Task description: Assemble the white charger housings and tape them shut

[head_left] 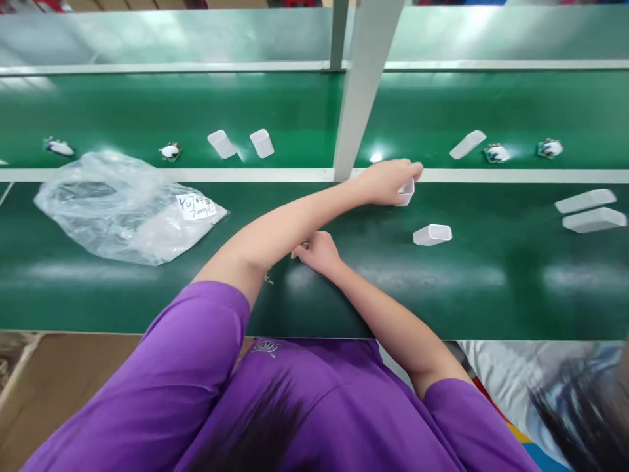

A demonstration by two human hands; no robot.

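Observation:
My left hand [390, 181] reaches across to the right, over my right forearm's side, with its fingers closed round a white open-ended plastic case [407, 193] by the metal rail. Most of that case is hidden by the hand. My right hand [318, 253] rests low on the green surface in front of me, fingers curled in; what lies in them, if anything, is hidden. Left of it, partly behind my left arm, are a few tiny pale pieces [268, 278]. Another white plastic case [432, 235] lies on its side to the right of my hands.
A clear plastic bag [122, 210] with a handwritten label lies at left. Two white cases [594, 219] lie far right. Beyond the rail, a green belt [295, 105] carries more cases and small circuit assemblies [170, 151]. A metal post [361, 92] stands mid-view. Someone's hair shows at lower right.

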